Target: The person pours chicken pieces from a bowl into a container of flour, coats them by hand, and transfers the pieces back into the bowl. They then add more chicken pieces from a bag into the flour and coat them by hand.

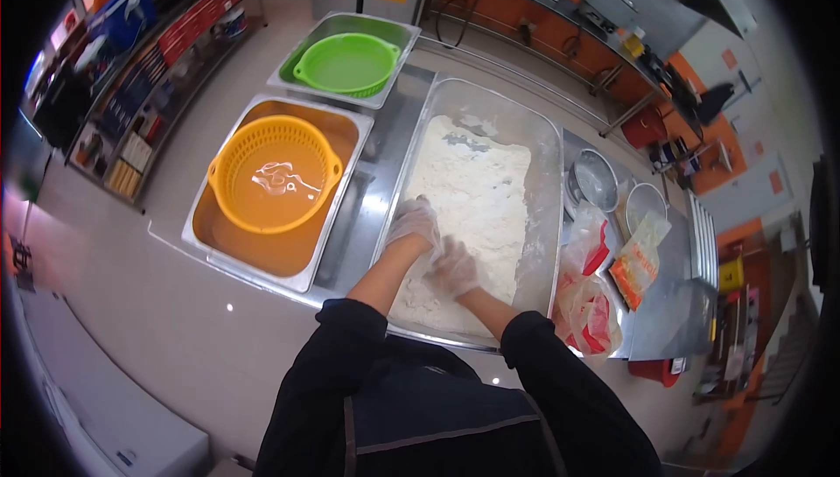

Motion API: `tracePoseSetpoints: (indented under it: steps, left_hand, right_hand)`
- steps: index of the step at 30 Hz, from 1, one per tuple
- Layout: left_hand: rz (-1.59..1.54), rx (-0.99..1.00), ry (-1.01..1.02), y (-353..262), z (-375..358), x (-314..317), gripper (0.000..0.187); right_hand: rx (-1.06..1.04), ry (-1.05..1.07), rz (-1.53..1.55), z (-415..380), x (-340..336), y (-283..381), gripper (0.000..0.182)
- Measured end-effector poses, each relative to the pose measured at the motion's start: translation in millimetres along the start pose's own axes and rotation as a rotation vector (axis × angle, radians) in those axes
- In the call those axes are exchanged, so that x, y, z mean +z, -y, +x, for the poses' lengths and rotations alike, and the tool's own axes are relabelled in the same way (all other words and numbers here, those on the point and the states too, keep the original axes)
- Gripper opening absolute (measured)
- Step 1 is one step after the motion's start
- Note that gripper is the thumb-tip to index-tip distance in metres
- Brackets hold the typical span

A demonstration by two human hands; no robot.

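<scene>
A large steel tray (544, 214) of white flour (477, 188) lies before me on a metal table. Both my hands wear clear plastic gloves and are close together at the tray's near left part. My left hand (415, 223) is closed low at the tray's left side, fingers curled; what they hold, if anything, is hidden. Just right of it, my right hand (453, 269) is over the flour, its fingers smeared by motion. Greyish patches of tray bottom show through the flour at the far end.
Left of the tray, a yellow colander (225, 206) sits in a steel pan (199, 230) of orange liquid. Behind it, a green colander (348, 62) rests in another pan (289, 55). To the right are metal bowls (595, 181), red-and-clear plastic bags (588, 311) and an orange packet (637, 267).
</scene>
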State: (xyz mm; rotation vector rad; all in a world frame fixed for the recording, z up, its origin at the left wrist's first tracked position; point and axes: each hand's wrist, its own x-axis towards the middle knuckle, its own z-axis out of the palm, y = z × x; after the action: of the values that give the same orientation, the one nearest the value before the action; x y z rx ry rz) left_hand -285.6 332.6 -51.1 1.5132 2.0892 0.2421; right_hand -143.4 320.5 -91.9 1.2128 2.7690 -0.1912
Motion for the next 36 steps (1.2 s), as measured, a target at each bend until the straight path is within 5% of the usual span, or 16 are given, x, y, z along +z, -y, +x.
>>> tracePoseSetpoints:
  steps: [6, 8, 12, 14, 16, 18, 22, 25, 27, 31, 33, 35, 36]
  left_hand:
    - [-0.008, 0.021, 0.035, -4, -26, -12, 0.038]
    - [0.047, 0.078, 0.051, -1, -21, -8, 0.034]
    - [0.013, 0.134, -0.057, 5, -1, 12, 0.027]
    - [0.077, 0.139, -0.045, 5, 3, 9, 0.028]
    - [0.085, 0.134, -0.054, 3, 1, 11, 0.029]
    - [0.042, 0.119, -0.1, 1, -6, 2, 0.029]
    - [0.055, 0.105, 0.097, -9, -18, -17, 0.029]
    - [0.17, 0.13, 0.121, -12, -31, -11, 0.03]
    - [0.133, -0.02, 0.094, -20, -52, -13, 0.031]
    - [0.25, 0.205, 0.382, -19, -53, -6, 0.034]
    - [0.236, 0.286, 0.497, -1, -31, 39, 0.034]
    - [0.058, 0.255, 0.76, -8, -44, 34, 0.036]
    - [-0.03, 0.24, 0.891, -14, -51, 29, 0.038]
  right_hand:
    - [0.34, 0.143, 0.217, 22, -25, -43, 0.052]
    - [0.265, 0.178, 0.741, 6, -48, -62, 0.05]
    - [0.561, 0.2, 1.019, 9, -87, -62, 0.046]
    - [0.381, 0.15, 0.428, 54, -30, -98, 0.041]
    - [0.091, 0.079, 0.209, 65, 25, -99, 0.035]
    - [-0.181, 0.011, 0.281, 64, 62, -95, 0.032]
    - [-0.467, 0.229, 0.854, 11, 24, -60, 0.03]
    - [0.185, 0.585, 0.888, -19, -82, -36, 0.029]
    - [0.025, 0.337, 0.45, -4, -43, -84, 0.032]
    - [-0.317, -0.204, -0.061, -14, 49, -114, 0.033]
    - [-0.007, 0.355, -0.03, -37, -18, -44, 0.039]
    - [-0.143, 0.384, 0.028, -62, -30, -20, 0.035]
    - [-0.051, 0.408, 0.226, -65, -28, -15, 0.034]
